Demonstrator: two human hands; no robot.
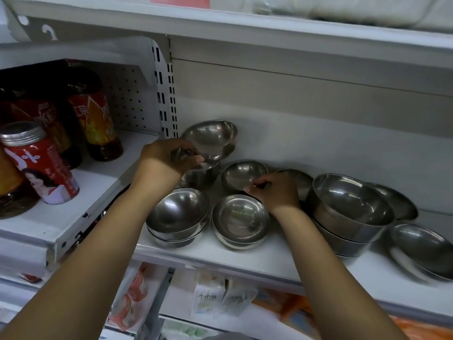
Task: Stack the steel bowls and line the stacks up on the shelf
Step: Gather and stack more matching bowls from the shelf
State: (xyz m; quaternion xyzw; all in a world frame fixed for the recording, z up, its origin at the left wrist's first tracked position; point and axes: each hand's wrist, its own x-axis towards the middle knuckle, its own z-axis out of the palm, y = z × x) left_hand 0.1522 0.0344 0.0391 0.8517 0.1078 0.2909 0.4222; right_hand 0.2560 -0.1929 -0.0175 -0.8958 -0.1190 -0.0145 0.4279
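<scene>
steel bowls, white shelf (245, 262), frame centre. left hand (169, 157): pinches rim of tilted bowl (212, 137), centre-left, leaning over back stack (203, 174). right hand (275, 192): pinches near rim of small bowl (241, 175), just right of that stack. hands apart. judged: small bowl travels leftward to nest; left hand nearer stack.

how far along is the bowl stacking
Done: front-left stack, middle stack and large stack are nested. In hand: left hand holds a tilted bowl over the rear pile; right hand grips a small bowl. Left: loose bowls at far right, and lining stacks up.
</scene>
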